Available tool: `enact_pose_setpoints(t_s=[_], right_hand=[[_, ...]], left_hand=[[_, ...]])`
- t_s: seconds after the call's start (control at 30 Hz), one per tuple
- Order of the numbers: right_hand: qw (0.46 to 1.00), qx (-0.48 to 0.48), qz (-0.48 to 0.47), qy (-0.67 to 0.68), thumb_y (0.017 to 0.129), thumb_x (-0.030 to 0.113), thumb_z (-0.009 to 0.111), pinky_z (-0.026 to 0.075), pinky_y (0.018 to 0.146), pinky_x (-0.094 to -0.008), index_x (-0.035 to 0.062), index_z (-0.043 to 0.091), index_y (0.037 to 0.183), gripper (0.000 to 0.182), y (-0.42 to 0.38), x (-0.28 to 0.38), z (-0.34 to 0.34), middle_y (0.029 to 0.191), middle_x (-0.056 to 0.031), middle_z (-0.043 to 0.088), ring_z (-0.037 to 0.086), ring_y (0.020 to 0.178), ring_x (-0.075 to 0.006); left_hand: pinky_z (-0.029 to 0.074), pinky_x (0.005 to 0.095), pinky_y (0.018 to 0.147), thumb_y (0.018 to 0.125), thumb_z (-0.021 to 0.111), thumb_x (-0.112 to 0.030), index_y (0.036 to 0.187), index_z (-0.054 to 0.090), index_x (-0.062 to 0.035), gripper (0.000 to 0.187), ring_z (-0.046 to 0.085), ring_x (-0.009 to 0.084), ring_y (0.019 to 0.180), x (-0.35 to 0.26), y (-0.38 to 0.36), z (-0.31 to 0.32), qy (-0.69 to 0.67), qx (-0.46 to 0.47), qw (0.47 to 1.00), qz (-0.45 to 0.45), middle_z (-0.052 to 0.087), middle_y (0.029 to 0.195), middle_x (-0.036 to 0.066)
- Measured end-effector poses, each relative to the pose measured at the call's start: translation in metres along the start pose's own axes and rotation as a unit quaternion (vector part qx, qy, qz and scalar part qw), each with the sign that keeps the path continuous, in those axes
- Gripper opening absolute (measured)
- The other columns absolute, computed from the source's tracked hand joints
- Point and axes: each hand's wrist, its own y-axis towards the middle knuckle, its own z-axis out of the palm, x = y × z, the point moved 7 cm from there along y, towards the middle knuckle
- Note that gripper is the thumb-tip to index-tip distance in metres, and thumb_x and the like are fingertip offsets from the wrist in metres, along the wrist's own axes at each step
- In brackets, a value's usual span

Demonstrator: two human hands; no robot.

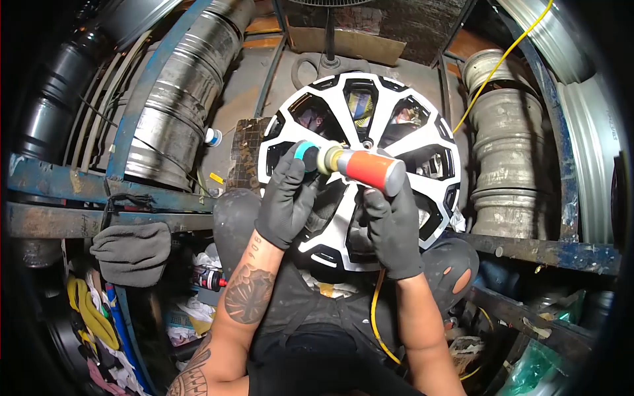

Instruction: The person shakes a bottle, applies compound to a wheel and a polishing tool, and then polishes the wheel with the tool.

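Observation:
My left hand [288, 198], in a dark glove, is closed on a small round disc [306, 156] with a teal rim and a black face. In my gloved right hand [396, 228] is a cylindrical tool [370, 169] with an orange-red band and grey end. Its pale round head [326, 159] points left and is close to the disc; whether they touch is unclear. Both hands are above a large white and black wheel rim [345, 243], which lies flat between my knees.
Stacked metal rims stand on the left [173, 109] and right [505, 148]. Blue metal rails [125, 181] flank me. A yellow cable [374, 310] runs below my right hand. A grey cap [131, 254] hangs at left, and a fan stand [329, 39] is ahead.

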Motion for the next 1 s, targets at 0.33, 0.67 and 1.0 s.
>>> enact_pose_setpoints(t_s=[0.33,0.67,1.0], right_hand=[[0.999,0.010,-0.023,0.028,0.104,0.016,0.060,0.046,0.063,-0.0215,0.0041,0.045,0.150,0.050,0.001,-0.015,0.007,0.101,-0.0023,0.063,0.052,0.072,-0.0041],[0.989,0.080,-0.088,-0.088,0.099,0.039,0.069,0.054,0.067,-0.0331,0.0046,0.050,0.146,0.062,-0.017,-0.017,0.039,0.100,-0.0148,0.074,0.071,0.071,-0.0205],[0.995,0.096,-0.011,-0.038,0.096,0.032,0.073,0.055,0.070,-0.0300,-0.0008,0.048,0.146,0.065,-0.019,-0.023,0.038,0.109,-0.0122,0.072,0.070,0.079,-0.0148]], left_hand=[[0.045,0.0394,0.115,0.109,0.052,-0.021,0.140,0.054,-0.0067,0.034,0.057,0.0206,0.127,0.022,0.001,0.005,-0.312,-0.038,0.940,-0.132,0.061,0.134,0.009],[0.058,0.0291,0.077,0.110,0.046,-0.045,0.130,0.056,-0.0016,0.049,0.066,0.0147,0.083,0.016,0.002,0.002,-0.273,-0.055,0.949,-0.147,0.067,0.093,0.006],[0.055,0.0324,0.085,0.112,0.034,-0.045,0.118,0.058,-0.0016,0.050,0.065,0.0179,0.091,-0.022,-0.001,-0.002,-0.128,-0.138,0.981,-0.049,0.069,0.101,0.013]])
